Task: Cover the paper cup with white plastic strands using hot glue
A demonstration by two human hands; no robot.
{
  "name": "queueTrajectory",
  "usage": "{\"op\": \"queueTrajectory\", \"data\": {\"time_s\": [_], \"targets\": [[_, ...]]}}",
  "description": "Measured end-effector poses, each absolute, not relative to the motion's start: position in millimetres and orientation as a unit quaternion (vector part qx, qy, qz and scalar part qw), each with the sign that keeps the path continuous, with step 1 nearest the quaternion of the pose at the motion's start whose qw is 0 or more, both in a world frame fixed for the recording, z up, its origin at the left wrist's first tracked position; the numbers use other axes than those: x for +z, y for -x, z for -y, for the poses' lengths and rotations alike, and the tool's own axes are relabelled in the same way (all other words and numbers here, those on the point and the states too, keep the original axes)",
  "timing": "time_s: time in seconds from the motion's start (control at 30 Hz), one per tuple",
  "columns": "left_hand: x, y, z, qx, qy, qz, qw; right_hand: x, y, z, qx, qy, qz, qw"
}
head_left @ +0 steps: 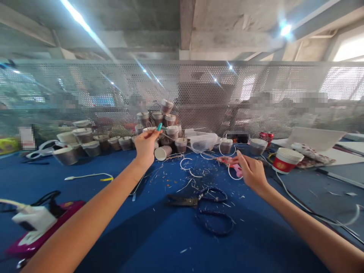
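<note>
My left hand (146,146) is raised in front of stacked paper cups (163,119), its fingers pinched together. A teal patch shows at the thumb tip, and what the pinch holds is too small to make out. My right hand (251,168) is pinched too, over the right middle of the table. A pink tool (237,170), perhaps small scissors, shows right beside its fingers; whether they grip it I cannot tell. White loops of cord (186,163) lie between the hands. Below them rest large scissors (184,201) with dark wrapped handles, slightly spread.
Cut scraps litter the blue table (170,250). At the left stand a magenta power strip (42,235) with a white plug and a short white cable (85,176). A red-and-white paper cup (286,161) and cables are at the right. A perforated metal screen (204,98) runs along the back.
</note>
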State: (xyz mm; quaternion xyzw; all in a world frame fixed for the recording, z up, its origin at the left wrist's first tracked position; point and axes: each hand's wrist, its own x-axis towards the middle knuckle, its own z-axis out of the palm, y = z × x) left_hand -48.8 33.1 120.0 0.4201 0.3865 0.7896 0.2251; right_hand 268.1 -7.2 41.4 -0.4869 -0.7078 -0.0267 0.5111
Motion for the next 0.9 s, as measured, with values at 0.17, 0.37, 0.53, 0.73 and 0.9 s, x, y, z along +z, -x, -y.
{"op": "queueTrajectory", "data": {"time_s": [0.17,0.37,0.53,0.73,0.9], "targets": [[104,39,-35,0.758,-0.303,-0.355,0.455,62,-265,28,-0.28,0.24,0.829,0.421],[57,20,-31,0.678,-0.261,-0.368,0.581,62,-237,32,-0.402,0.29,0.753,0.434],[27,4,-20,0.624,-0.265,-0.372,0.633,38,-219,18,-0.45,0.352,0.756,0.32],[17,-9,-9,0.592,-0.316,-0.352,0.653,36,-215,22,-0.452,0.331,0.757,0.336],[20,-13,-6,0.595,-0.346,-0.346,0.638,26,-216,26,-0.382,0.287,0.811,0.336]]}}
